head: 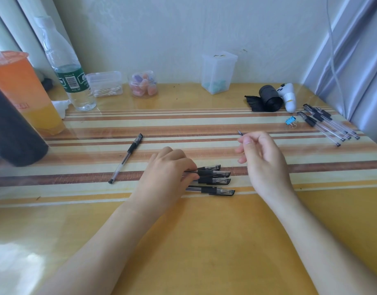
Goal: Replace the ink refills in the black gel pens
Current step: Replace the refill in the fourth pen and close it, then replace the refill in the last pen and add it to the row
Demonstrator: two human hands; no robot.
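Observation:
Several capped black gel pens [213, 179] lie side by side in the middle of the table. My left hand [168, 173] rests on their left ends, its fingers curled around one pen. My right hand [262, 154] hovers to the right above the table and pinches a thin ink refill [240, 133] between thumb and fingers, its tip pointing up and left. One more black gel pen [127, 157] lies alone on the left, slanted. Another bunch of clear-barrelled pens [326, 124] lies at the far right.
At the left stand an orange drink cup [23, 90], a dark cylinder [11, 133] and a water bottle [70, 67]. Along the wall sit small plastic boxes [105, 84], a jar [143, 84] and a tall clear box [218, 71]. A black roll [268, 99], a white toy [288, 96] and a blue binder clip [290, 121] lie at the right.

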